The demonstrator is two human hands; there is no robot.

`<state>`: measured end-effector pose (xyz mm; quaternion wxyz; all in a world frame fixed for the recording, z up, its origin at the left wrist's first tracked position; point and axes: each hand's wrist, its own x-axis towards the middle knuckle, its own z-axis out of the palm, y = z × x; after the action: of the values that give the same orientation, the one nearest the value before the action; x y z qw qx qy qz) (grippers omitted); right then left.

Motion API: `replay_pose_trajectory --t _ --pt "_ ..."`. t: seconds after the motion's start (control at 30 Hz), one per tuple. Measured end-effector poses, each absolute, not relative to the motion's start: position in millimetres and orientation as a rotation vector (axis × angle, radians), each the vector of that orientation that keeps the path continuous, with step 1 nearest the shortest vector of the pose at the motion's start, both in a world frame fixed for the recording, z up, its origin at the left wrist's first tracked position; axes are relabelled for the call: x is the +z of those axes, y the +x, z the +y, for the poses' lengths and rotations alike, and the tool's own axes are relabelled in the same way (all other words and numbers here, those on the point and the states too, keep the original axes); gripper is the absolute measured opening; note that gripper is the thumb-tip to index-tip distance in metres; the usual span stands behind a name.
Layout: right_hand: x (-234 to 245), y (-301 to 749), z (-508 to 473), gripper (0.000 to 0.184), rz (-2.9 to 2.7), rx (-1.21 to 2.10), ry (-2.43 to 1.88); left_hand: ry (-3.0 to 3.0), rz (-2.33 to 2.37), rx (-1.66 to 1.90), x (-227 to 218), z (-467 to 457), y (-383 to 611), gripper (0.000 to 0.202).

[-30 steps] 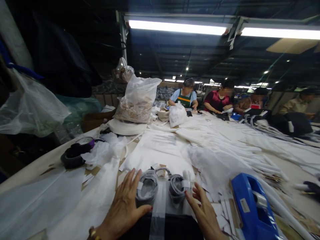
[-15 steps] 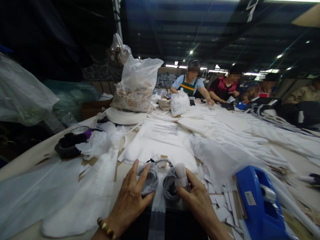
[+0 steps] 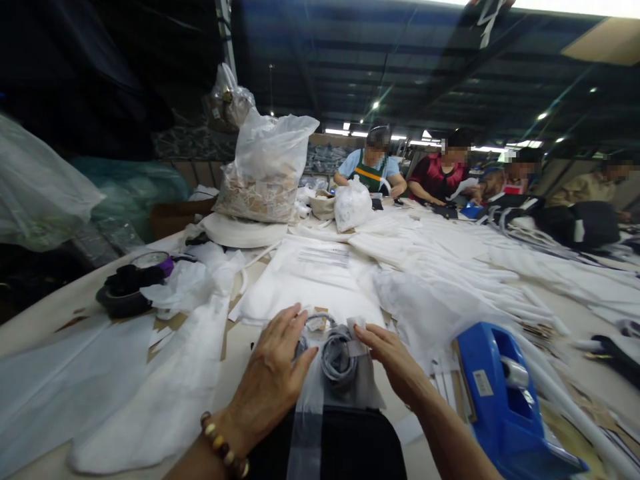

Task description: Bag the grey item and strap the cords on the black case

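A black case (image 3: pixel 360 443) lies before me with a translucent strip (image 3: pixel 306 427) running down its middle. Beyond its edge, a grey coiled strap (image 3: pixel 339 360) rests on a thin whitish wrapping sheet (image 3: pixel 369 387). My right hand (image 3: pixel 393 360) pinches the upper end of that sheet beside the coil. My left hand (image 3: pixel 275 367) lies over a second coil, fingers stretched and thumb apart, mostly hiding it. A grey loop (image 3: pixel 327 317) shows between the hands.
A blue tape dispenser (image 3: pixel 500 393) stands at the right. White padded sheets (image 3: pixel 320 280) lie ahead. A dark bowl (image 3: pixel 123 300) and a large clear bag (image 3: pixel 270 167) are to the left. Several co-workers (image 3: pixel 373 170) sit across the table.
The white sheet, earlier bunched by the right coil, now hangs spread out under it. My left hand has turned over the left coil. My right hand has shifted slightly up. The view has swung slightly right.
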<state>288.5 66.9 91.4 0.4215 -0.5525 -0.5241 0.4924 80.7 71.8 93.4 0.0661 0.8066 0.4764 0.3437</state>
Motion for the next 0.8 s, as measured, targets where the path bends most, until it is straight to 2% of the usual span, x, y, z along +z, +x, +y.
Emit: replay_pose_trajectory --t 0.2,0.5,0.63,0.8 --pt "91 287 91 0.038 -1.349 1.218 -1.383 2.185 1.435 0.714 96 87 151 0.042" --pt "98 298 107 0.034 -1.635 1.025 -1.629 2.095 1.680 0.638 94 82 181 0.035" --pt "99 297 112 0.041 -1.758 0.887 -1.746 2.124 1.758 0.615 93 79 190 0.038" --pt "105 300 113 0.046 -1.888 0.901 -1.732 2.192 1.785 0.522 96 79 195 0.043"
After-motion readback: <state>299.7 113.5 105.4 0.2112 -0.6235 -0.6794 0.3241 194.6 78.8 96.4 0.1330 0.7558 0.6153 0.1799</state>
